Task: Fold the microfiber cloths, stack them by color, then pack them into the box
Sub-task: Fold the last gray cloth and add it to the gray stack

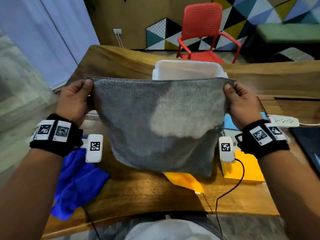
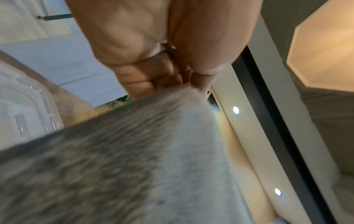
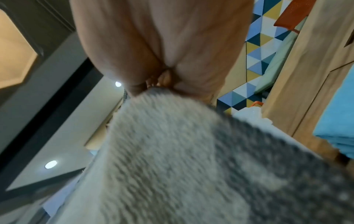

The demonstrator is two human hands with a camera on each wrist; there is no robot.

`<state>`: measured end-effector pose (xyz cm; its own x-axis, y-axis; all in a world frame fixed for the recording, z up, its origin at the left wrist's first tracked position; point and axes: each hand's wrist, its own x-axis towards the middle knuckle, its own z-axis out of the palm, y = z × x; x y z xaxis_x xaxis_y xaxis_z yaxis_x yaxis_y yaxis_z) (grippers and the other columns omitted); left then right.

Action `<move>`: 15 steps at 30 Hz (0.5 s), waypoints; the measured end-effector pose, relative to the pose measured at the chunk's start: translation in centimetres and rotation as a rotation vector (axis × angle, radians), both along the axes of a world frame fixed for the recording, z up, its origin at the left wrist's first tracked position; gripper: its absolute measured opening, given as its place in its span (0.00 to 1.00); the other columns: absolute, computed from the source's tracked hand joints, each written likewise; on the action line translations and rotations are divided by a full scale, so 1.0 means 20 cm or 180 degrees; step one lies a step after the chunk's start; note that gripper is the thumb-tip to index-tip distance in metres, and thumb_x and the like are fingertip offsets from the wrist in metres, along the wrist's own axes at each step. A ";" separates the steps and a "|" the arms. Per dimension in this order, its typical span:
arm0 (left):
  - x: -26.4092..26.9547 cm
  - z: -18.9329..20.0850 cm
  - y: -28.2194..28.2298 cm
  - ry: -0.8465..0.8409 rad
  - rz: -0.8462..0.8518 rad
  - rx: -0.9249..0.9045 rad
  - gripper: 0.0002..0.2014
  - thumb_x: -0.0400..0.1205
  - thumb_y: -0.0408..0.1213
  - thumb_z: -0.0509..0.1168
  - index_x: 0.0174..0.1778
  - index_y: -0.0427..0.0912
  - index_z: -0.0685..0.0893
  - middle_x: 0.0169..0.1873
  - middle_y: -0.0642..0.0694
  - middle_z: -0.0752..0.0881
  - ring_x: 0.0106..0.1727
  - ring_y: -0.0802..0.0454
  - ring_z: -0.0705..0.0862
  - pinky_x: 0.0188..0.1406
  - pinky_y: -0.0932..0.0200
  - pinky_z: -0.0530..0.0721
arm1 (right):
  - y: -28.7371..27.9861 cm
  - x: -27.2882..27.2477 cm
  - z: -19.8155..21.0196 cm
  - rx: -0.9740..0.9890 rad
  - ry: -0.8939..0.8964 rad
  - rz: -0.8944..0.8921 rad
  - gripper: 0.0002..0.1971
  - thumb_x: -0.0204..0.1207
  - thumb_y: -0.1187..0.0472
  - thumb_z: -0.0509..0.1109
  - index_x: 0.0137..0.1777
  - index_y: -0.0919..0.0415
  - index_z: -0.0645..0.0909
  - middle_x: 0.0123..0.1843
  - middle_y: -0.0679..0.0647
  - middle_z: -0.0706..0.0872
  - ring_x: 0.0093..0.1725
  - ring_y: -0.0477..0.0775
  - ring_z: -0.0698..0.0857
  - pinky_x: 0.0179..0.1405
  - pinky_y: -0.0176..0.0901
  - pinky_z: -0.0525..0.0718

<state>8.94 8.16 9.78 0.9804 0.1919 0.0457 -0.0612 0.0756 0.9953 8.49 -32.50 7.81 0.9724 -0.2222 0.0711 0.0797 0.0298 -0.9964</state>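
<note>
- Looking down through the head camera, I see my left hand (image 1: 75, 99) and my right hand (image 1: 241, 105) raised at the same height, each pinching an upper corner of a grey cloth (image 1: 159, 123) with the thumb on my side and the curled fingers behind. The cloth is stretched flat between the two hands, and its lower edge hangs free above the wooden table (image 1: 138, 193).
- Beyond the hands, just past the cloth's top edge, a white plastic box (image 1: 187, 70) stands on the table. Under my left wrist lies a crumpled blue cloth (image 1: 78, 181); below the grey cloth's lower edge a yellow cloth (image 1: 186, 181) shows, and under my right wrist there is a flat yellow stack (image 1: 245, 167). A light blue stack (image 1: 229, 122) sits just behind my right hand.
- From the left wrist camera, my left hand (image 2: 153, 53) has its fingers (image 2: 138, 75) curled tight and pressed against the thumb, with the grey cloth's (image 2: 118, 159) corner gripped between them; the picture is blurred.
- From the right wrist camera, my right hand (image 3: 162, 50) is bunched the same way, pinching the grey cloth (image 3: 182, 159) at its corner. The light blue stack (image 3: 339, 121) lies off to the side of the hand.
</note>
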 end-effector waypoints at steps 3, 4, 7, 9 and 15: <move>0.04 0.00 0.00 -0.0108 0.0012 -0.0131 0.10 0.88 0.37 0.59 0.45 0.43 0.84 0.41 0.47 0.89 0.42 0.49 0.87 0.41 0.53 0.89 | 0.00 0.02 0.00 0.0065 -0.0038 -0.0049 0.07 0.87 0.55 0.64 0.50 0.54 0.81 0.41 0.50 0.87 0.38 0.51 0.83 0.34 0.44 0.85; 0.05 0.01 0.00 -0.0194 0.0020 -0.0203 0.09 0.88 0.38 0.59 0.47 0.43 0.84 0.44 0.44 0.88 0.47 0.45 0.86 0.45 0.49 0.89 | -0.01 0.03 0.02 0.0164 -0.0112 -0.0051 0.08 0.88 0.57 0.62 0.49 0.54 0.81 0.42 0.51 0.86 0.39 0.52 0.83 0.36 0.44 0.84; 0.06 0.05 0.00 -0.0433 -0.0039 -0.0410 0.09 0.88 0.39 0.59 0.49 0.43 0.84 0.49 0.39 0.85 0.52 0.43 0.84 0.51 0.44 0.87 | -0.02 0.03 0.06 0.0622 -0.0371 0.0015 0.08 0.87 0.59 0.63 0.51 0.55 0.83 0.47 0.53 0.88 0.47 0.53 0.84 0.47 0.49 0.84; 0.05 0.05 0.00 -0.0483 -0.0100 -0.0548 0.09 0.87 0.41 0.60 0.49 0.43 0.84 0.49 0.40 0.85 0.52 0.44 0.84 0.52 0.45 0.87 | -0.02 0.02 0.06 0.0751 -0.0413 0.0111 0.08 0.83 0.55 0.67 0.53 0.57 0.84 0.49 0.54 0.88 0.50 0.55 0.84 0.50 0.50 0.84; -0.10 -0.28 0.02 0.0329 -0.0301 -0.0408 0.15 0.89 0.39 0.55 0.60 0.37 0.85 0.56 0.40 0.89 0.59 0.45 0.88 0.56 0.49 0.88 | -0.04 -0.14 -0.25 0.0673 0.0562 0.0370 0.18 0.77 0.52 0.68 0.61 0.62 0.82 0.58 0.58 0.89 0.58 0.58 0.88 0.59 0.58 0.86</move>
<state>6.96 8.55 4.27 0.9925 0.0966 -0.0749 0.0541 0.2026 0.9778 5.78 -33.23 2.78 0.9854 -0.1006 -0.1373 -0.1103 0.2369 -0.9652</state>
